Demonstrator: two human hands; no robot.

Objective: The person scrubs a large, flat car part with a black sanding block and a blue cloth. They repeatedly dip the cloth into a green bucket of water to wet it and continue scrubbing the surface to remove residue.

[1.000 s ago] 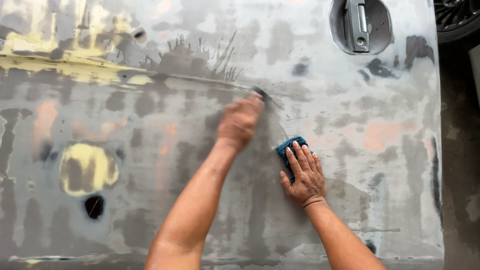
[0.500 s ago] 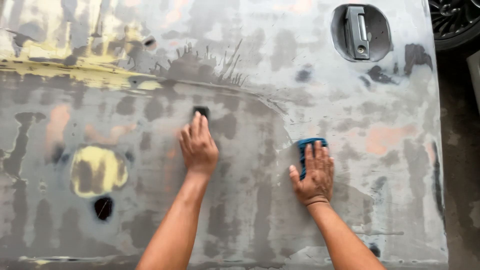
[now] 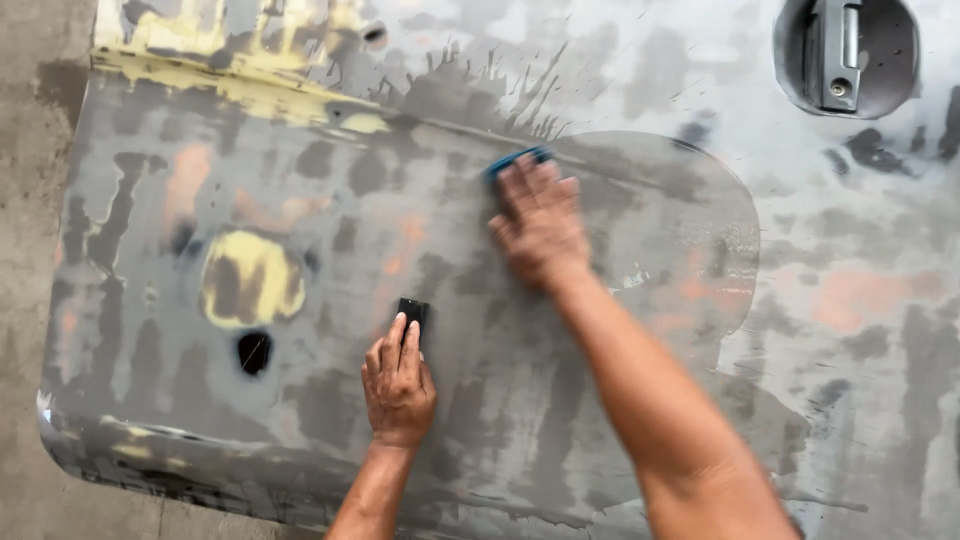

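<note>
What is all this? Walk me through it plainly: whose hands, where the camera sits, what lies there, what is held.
The one view comes from a camera worn on a person's head, looking down at their own bare hands. Below lies a car door panel, grey and blotchy with yellow and pinkish patches, on a concrete floor. Its recessed door handle sits at the upper right. The left hand presses a small black block flat on the panel. The right hand, blurred, presses a blue pad against a darker, wet-looking area.
</note>
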